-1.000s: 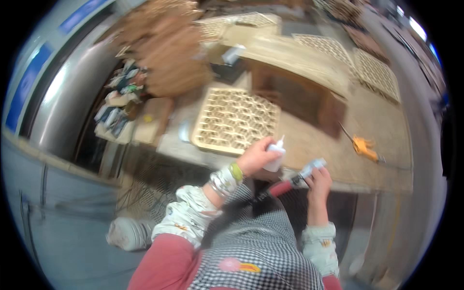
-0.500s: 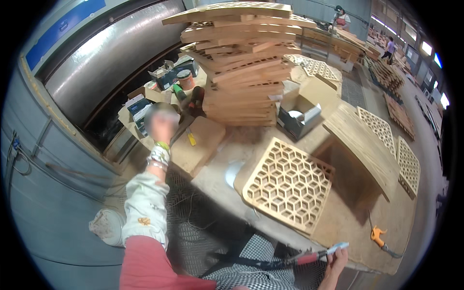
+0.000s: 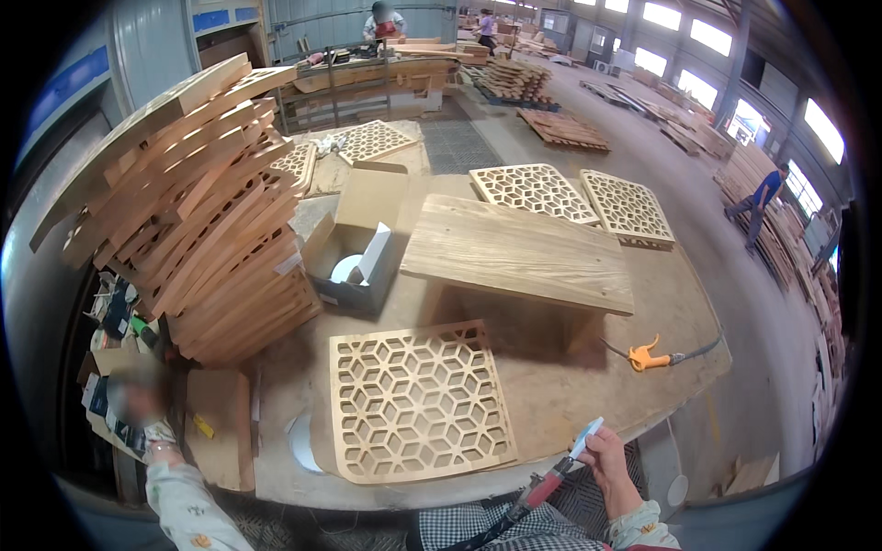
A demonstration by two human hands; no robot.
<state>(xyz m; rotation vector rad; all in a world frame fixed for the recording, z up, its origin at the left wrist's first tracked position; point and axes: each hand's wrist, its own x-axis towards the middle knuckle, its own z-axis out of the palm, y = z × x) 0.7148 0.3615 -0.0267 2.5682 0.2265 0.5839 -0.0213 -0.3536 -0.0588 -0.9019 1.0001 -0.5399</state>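
Red and dark along its length, the tool (image 3: 547,487) slants up from the checked apron (image 3: 441,523). The right hand (image 3: 608,459) is closed about its pale blue end; whether that end is a separate piece I cannot tell. A firm hold suits it, tip raised and well off the panel, so that nothing knocks the wood.

The hands are wide apart. Far left, the left hand (image 3: 140,399) is out by the boxes (image 3: 95,395), too blurred to tell whether it grips anything. Amid that clutter a slow reach seems wise, the sleeve clear of the slab (image 3: 220,455) and the yellow item (image 3: 203,425) on it.

Between the hands, untouched, the panel (image 3: 423,404) lies flat near the front edge of the counter (image 3: 570,409). Just left of it is a white disc (image 3: 301,447), best not caught by the forearm.

Farther right, an orange blow gun (image 3: 646,354) lies apart from the panel, its hose in reach of a snag. Beyond are a raised board (image 3: 519,253), an open carton (image 3: 358,275) and an uneven stack (image 3: 211,230), which calls for a careful elbow. Behind the board lie two lattices (image 3: 533,191); well beyond stands a co-worker (image 3: 384,26).
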